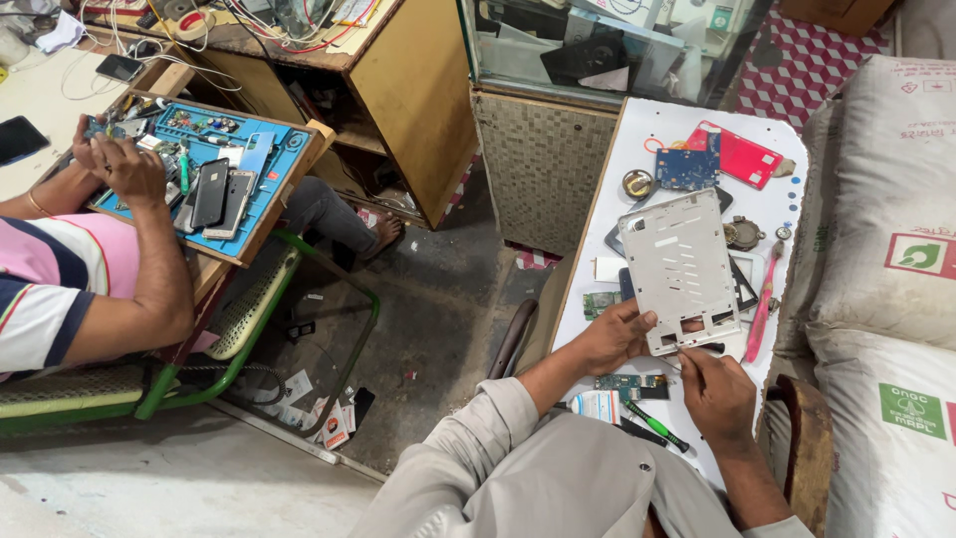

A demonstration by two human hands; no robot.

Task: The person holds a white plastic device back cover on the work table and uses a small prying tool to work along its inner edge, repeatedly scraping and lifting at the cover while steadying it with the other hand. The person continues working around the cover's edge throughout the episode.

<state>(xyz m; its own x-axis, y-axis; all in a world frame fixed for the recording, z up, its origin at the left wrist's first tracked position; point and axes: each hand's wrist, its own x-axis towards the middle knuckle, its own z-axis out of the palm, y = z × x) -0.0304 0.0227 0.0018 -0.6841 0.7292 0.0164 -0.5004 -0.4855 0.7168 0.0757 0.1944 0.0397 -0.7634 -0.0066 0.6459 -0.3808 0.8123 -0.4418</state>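
1. On the white worktable (637,125) before me, my left hand (612,337) pinches the lower left corner of a grey metal tablet frame (681,269), thumb on top and fingers curled beneath; the frame lies flat, its long side running away from me.
2. My right hand (715,391) sits at the frame's bottom edge, fingers pressed together around a thin dark tool (705,348) (its tip is too small for me to make out).
3. Containers: to my left, a blue tray mat (267,184) on a wooden board holds two phones (221,199) side by side, a light blue case (257,152) and small parts I cannot count.
4. Another person in a striped shirt sits at that tray, one hand (124,164) resting over its left end.
5. Around the frame: a blue circuit board (686,167) and a red phone cover (745,156) beyond it, a pink-handled tool (762,317) just to its right, a round metal part (637,183) to its upper left.
6. Near my wrists lie one small green circuit board (631,385) and one green-handled screwdriver (655,426), partly hidden by my right forearm.
7. Two white printed sacks (891,209) are stacked hard against the table's right side.
8. A glass-fronted cabinet (588,50) stands past the table's far end.
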